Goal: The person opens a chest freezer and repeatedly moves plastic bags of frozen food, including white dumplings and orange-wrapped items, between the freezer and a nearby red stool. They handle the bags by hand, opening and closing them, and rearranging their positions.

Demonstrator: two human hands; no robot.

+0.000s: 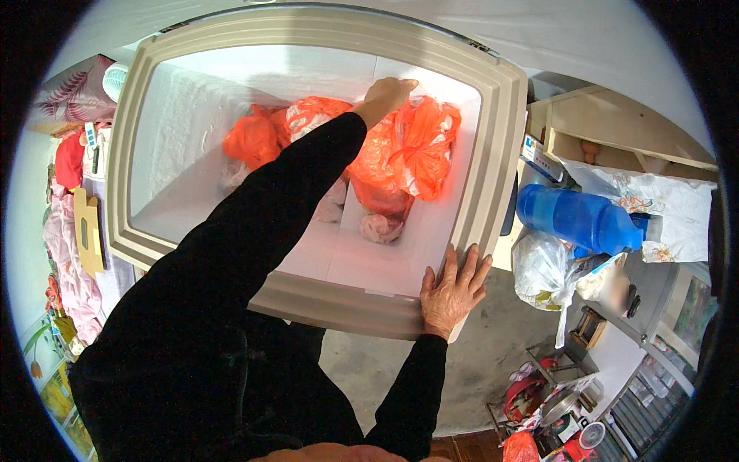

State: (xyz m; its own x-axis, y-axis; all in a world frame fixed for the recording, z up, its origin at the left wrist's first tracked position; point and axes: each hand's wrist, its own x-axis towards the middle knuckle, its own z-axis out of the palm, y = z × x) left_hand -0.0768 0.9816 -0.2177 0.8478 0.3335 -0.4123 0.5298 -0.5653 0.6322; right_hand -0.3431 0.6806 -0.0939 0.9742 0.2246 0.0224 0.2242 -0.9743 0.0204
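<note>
A chest freezer (497, 144) with a beige rim and frosted white inner walls stands before me. My left hand (390, 97) reaches across it to the far side, over red plastic bags (424, 150); its fingers are partly hidden, so a grip on a bag cannot be made out. Another red bag (251, 141) lies farther left, partly behind my black sleeve. Below the bags is a small clear-wrapped bundle (381, 227), with more pale wrapped items near my forearm. My right hand (453, 294) rests with spread fingers on the near right corner of the rim.
Right of the freezer are a large blue plastic bottle (577, 218) and a white plastic bag (540, 268). A metal rack (557, 369) with pans and red items stands lower right. Pink cloth (72, 242) and a cardboard piece (88, 234) lie at the left.
</note>
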